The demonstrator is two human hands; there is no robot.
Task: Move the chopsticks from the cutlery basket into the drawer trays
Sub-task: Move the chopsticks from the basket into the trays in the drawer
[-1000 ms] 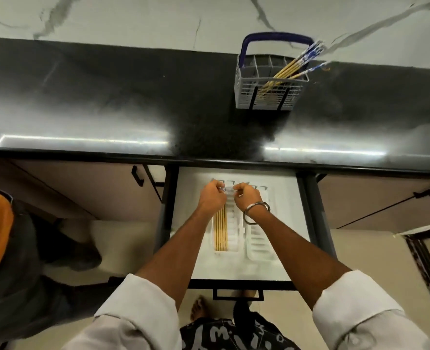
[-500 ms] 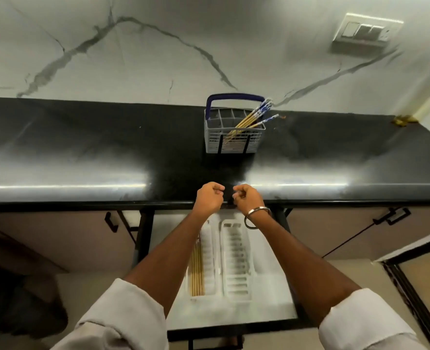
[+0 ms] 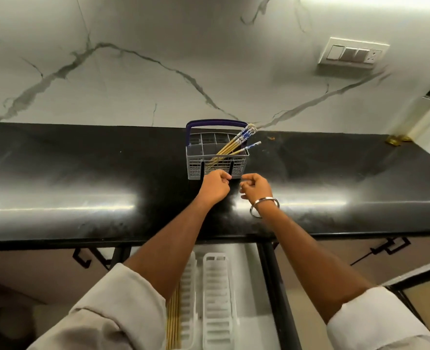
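A grey cutlery basket (image 3: pixel 196 170) with a blue handle stands on the black counter by the wall. Several chopsticks (image 3: pixel 236 144) with blue-patterned tops lean out of it to the right. My left hand (image 3: pixel 215 186) hovers just in front of the basket, fingers curled with nothing in them. My right hand (image 3: pixel 255 188), with a metal bangle on the wrist, is beside it, fingers loosely curled and empty. Below the counter the drawer is pulled out with two white trays; the left tray (image 3: pixel 190 286) holds several chopsticks (image 3: pixel 174 322), the right tray (image 3: pixel 217 299) is bare.
The black counter (image 3: pixel 82 178) runs wide to both sides under a marble wall. A switch plate (image 3: pixel 352 54) sits on the wall at the upper right. Cabinet handles (image 3: pixel 82 258) flank the drawer below the counter edge.
Both hands rose out of the drawer trays and moved forward over the counter to just in front of the basket. My view tilted up from the drawer to the wall.
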